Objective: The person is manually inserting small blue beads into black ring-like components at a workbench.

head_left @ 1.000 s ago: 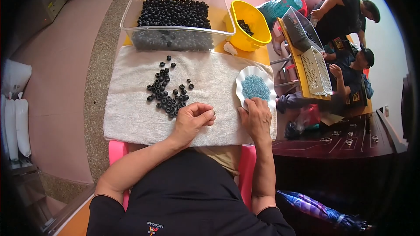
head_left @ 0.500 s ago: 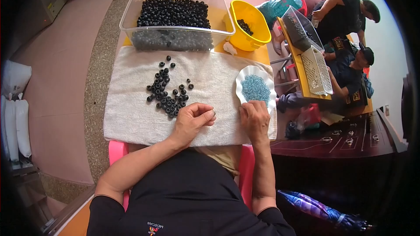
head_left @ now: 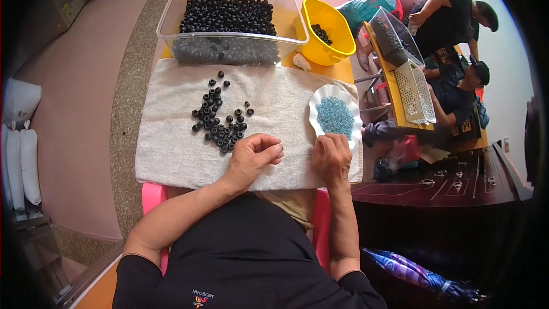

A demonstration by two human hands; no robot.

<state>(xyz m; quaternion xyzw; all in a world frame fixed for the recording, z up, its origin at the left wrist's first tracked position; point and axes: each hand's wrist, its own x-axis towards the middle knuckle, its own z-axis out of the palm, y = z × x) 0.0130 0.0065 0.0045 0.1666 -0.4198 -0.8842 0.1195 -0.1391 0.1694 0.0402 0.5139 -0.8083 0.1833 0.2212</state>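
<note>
My left hand (head_left: 250, 159) is closed in a pinch just to the right of a loose group of black round beads (head_left: 209, 111) with holes. Something small and dark shows at its fingertips, too small to name. At the near edge of a white wavy-rimmed dish (head_left: 313, 115), my right hand (head_left: 333, 160) also has its fingers pinched together, pointing down; what they hold, if anything, is hidden. Tiny pale blue beads (head_left: 334, 115) fill the dish. Both hands are over a white towel (head_left: 271, 94) spread on the table.
Behind the towel stands a clear plastic bin (head_left: 290, 40) heaped with black beads. Beside it are a yellow tub (head_left: 317, 52) with a few more and a crumpled white tissue (head_left: 301, 62). People work at another table on the right. A folded umbrella (head_left: 420, 272) lies at lower right.
My right hand has drawn back very slightly from the blue beads, its fingers still pinched. The left hand keeps its place and pinch.
</note>
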